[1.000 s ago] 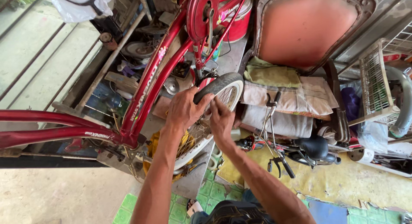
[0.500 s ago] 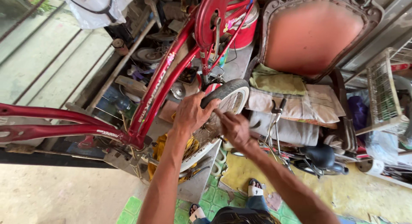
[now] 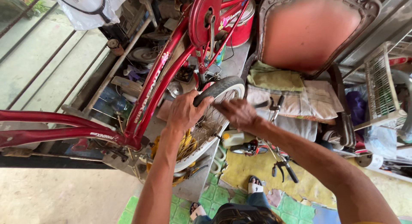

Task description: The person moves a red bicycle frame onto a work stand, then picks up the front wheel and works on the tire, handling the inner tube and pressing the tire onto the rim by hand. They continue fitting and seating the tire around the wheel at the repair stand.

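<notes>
A red bicycle frame (image 3: 146,95) hangs upside down across the view, its red chain guard (image 3: 206,13) at the top. Below it sits a small wheel with a black tyre (image 3: 223,87) and a white rim (image 3: 201,149). My left hand (image 3: 184,114) is curled over the tyre's upper left part and grips it. My right hand (image 3: 238,114) is just to the right, fingers pressed on the tyre and the rim near the spokes. A yellow part shows behind the spokes at the lower left.
A worn pink chair back (image 3: 313,33) leans at the upper right above folded cloths (image 3: 296,95). A red bucket (image 3: 240,28) stands beside it. Pliers (image 3: 283,170) and a small bottle (image 3: 234,138) lie on a yellow mat. My sandalled feet (image 3: 255,185) stand on green tiles.
My right hand has slid to the right along the tyre, away from the left hand. The view has shifted a little, so the feet now show at the bottom.
</notes>
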Demonstrator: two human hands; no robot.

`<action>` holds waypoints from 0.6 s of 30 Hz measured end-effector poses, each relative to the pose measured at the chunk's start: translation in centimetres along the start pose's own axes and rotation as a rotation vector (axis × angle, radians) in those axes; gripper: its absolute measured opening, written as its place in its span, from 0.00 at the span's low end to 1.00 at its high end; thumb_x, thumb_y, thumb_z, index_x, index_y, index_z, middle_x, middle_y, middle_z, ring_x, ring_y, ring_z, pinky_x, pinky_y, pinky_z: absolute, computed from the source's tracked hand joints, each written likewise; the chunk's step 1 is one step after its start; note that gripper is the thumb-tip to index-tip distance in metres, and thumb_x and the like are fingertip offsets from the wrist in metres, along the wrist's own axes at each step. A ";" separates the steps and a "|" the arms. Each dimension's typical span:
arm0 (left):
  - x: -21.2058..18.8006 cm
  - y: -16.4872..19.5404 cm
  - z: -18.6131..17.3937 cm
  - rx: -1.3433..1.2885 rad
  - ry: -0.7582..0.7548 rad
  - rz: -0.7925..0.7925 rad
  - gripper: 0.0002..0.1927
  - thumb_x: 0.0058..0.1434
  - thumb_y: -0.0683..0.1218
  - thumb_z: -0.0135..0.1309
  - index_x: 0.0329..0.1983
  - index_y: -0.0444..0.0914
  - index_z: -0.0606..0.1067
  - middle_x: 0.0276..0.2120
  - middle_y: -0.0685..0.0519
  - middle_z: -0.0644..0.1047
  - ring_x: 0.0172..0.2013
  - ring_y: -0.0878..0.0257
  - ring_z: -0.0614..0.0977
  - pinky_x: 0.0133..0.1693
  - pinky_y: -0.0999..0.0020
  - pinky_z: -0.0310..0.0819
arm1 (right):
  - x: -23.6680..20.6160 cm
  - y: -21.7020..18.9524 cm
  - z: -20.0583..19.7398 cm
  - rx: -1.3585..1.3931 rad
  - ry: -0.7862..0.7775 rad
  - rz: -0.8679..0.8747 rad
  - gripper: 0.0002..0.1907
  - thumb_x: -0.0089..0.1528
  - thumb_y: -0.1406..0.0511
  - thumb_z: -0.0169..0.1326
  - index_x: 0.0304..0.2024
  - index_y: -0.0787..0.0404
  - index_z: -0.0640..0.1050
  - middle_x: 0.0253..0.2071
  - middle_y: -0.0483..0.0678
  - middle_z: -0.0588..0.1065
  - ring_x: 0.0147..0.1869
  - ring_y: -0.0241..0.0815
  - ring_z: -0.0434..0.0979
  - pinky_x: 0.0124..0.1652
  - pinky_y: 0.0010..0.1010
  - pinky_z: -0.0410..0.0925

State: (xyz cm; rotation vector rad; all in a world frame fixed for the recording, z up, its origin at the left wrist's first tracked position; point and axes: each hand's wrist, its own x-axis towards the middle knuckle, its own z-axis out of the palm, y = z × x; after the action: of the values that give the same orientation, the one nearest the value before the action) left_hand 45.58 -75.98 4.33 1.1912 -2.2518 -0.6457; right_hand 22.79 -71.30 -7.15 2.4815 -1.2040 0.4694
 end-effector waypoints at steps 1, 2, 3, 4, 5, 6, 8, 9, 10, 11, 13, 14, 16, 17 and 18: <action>0.3 0.0 0.0 -0.009 0.002 -0.004 0.31 0.65 0.67 0.50 0.39 0.32 0.78 0.35 0.35 0.81 0.39 0.38 0.83 0.43 0.47 0.75 | -0.1 0.7 -0.2 -0.035 -0.037 -0.037 0.39 0.50 0.60 0.54 0.67 0.59 0.71 0.36 0.44 0.68 0.34 0.39 0.73 0.31 0.33 0.68; 0.4 0.0 0.0 -0.017 -0.002 -0.009 0.31 0.64 0.67 0.50 0.39 0.33 0.78 0.34 0.35 0.82 0.39 0.39 0.84 0.42 0.47 0.75 | -0.2 1.1 -0.4 -0.066 -0.074 -0.069 0.44 0.46 0.55 0.52 0.67 0.60 0.71 0.36 0.44 0.69 0.34 0.39 0.73 0.32 0.33 0.68; 0.1 0.0 0.1 -0.024 -0.014 -0.018 0.31 0.64 0.67 0.49 0.39 0.33 0.78 0.33 0.36 0.82 0.38 0.39 0.84 0.42 0.47 0.75 | -0.6 0.9 -0.3 -0.090 -0.114 -0.096 0.49 0.42 0.51 0.51 0.67 0.61 0.71 0.36 0.44 0.69 0.33 0.39 0.73 0.32 0.33 0.68; 0.0 0.1 0.4 -0.009 -0.001 0.001 0.31 0.64 0.67 0.50 0.40 0.33 0.78 0.34 0.35 0.82 0.38 0.38 0.83 0.42 0.46 0.75 | -0.9 -0.2 0.1 -0.130 -0.141 -0.117 0.44 0.47 0.56 0.52 0.67 0.61 0.70 0.35 0.45 0.69 0.32 0.39 0.73 0.30 0.32 0.68; 0.2 0.3 0.6 0.006 0.019 0.025 0.31 0.65 0.67 0.50 0.40 0.32 0.78 0.34 0.35 0.81 0.39 0.37 0.83 0.41 0.46 0.75 | -1.0 -1.8 0.4 -0.178 -0.164 -0.142 0.38 0.53 0.60 0.54 0.67 0.62 0.70 0.34 0.45 0.69 0.31 0.39 0.73 0.27 0.32 0.67; 0.5 0.4 0.6 0.022 0.043 0.048 0.31 0.65 0.66 0.51 0.40 0.32 0.78 0.34 0.34 0.81 0.39 0.36 0.82 0.41 0.45 0.74 | -0.8 -2.5 0.7 -0.227 -0.184 -0.169 0.33 0.58 0.65 0.56 0.67 0.62 0.70 0.33 0.46 0.69 0.30 0.38 0.73 0.25 0.31 0.67; 0.7 0.3 0.4 0.010 0.025 0.024 0.31 0.64 0.67 0.51 0.42 0.32 0.78 0.34 0.35 0.81 0.39 0.37 0.82 0.41 0.45 0.74 | -0.8 -2.3 0.8 -0.105 -0.103 -0.098 0.32 0.59 0.66 0.57 0.67 0.58 0.70 0.34 0.45 0.69 0.31 0.39 0.73 0.27 0.33 0.66; 0.5 0.2 0.2 0.005 0.017 0.003 0.31 0.64 0.67 0.51 0.42 0.33 0.78 0.34 0.35 0.81 0.39 0.37 0.82 0.41 0.46 0.74 | -0.8 -2.4 0.8 -0.037 -0.063 -0.069 0.31 0.59 0.66 0.57 0.66 0.56 0.70 0.34 0.44 0.68 0.31 0.39 0.73 0.28 0.34 0.66; -0.1 0.0 0.3 0.021 0.017 -0.012 0.31 0.65 0.67 0.51 0.42 0.33 0.78 0.35 0.35 0.81 0.39 0.36 0.82 0.41 0.46 0.74 | -1.5 -2.6 0.6 0.050 -0.059 -0.062 0.32 0.57 0.66 0.57 0.65 0.56 0.72 0.32 0.45 0.70 0.30 0.41 0.74 0.29 0.35 0.66; -0.4 0.0 0.4 0.037 0.013 -0.022 0.31 0.65 0.67 0.51 0.41 0.33 0.77 0.35 0.35 0.81 0.40 0.36 0.82 0.42 0.46 0.74 | -2.3 -2.3 0.1 0.135 -0.055 -0.048 0.33 0.54 0.65 0.57 0.64 0.57 0.74 0.31 0.46 0.71 0.29 0.42 0.74 0.29 0.36 0.66; 0.7 0.3 0.0 0.039 0.034 0.004 0.31 0.65 0.67 0.51 0.41 0.33 0.78 0.35 0.35 0.81 0.41 0.36 0.81 0.41 0.46 0.74 | -1.9 -1.4 -0.5 0.319 0.011 0.200 0.28 0.55 0.66 0.56 0.60 0.56 0.78 0.30 0.47 0.74 0.28 0.44 0.74 0.29 0.35 0.65; 0.6 0.4 -0.2 0.020 0.043 0.020 0.30 0.64 0.66 0.51 0.42 0.33 0.78 0.35 0.35 0.81 0.40 0.35 0.81 0.41 0.45 0.74 | -1.4 -2.3 -0.5 0.438 0.061 0.439 0.23 0.59 0.68 0.54 0.58 0.55 0.81 0.30 0.48 0.76 0.28 0.44 0.74 0.28 0.33 0.64; -0.1 0.5 0.2 -0.007 0.031 0.012 0.30 0.64 0.67 0.51 0.42 0.34 0.78 0.35 0.35 0.81 0.39 0.36 0.81 0.40 0.45 0.73 | -0.8 -3.9 -0.1 0.821 0.127 0.819 0.19 0.65 0.69 0.51 0.57 0.55 0.82 0.30 0.47 0.77 0.28 0.40 0.72 0.27 0.30 0.62; 0.1 0.4 0.3 -0.007 0.021 0.004 0.31 0.64 0.67 0.51 0.41 0.33 0.78 0.35 0.36 0.81 0.39 0.36 0.82 0.40 0.46 0.74 | 0.0 -4.1 0.4 1.081 0.160 0.950 0.19 0.66 0.69 0.51 0.58 0.55 0.81 0.29 0.45 0.76 0.28 0.36 0.70 0.27 0.29 0.62; 0.2 0.4 0.2 -0.002 0.008 -0.002 0.31 0.64 0.67 0.51 0.41 0.33 0.78 0.34 0.36 0.82 0.39 0.37 0.82 0.41 0.47 0.74 | 0.8 -4.5 1.0 1.347 0.197 1.077 0.18 0.68 0.68 0.50 0.60 0.55 0.80 0.28 0.42 0.76 0.28 0.32 0.67 0.27 0.27 0.62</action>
State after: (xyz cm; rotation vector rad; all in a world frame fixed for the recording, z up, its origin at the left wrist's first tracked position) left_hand 45.10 -75.96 4.44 1.1936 -2.2431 -0.6421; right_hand 26.96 -69.68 -8.40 2.0547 -2.6204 2.3435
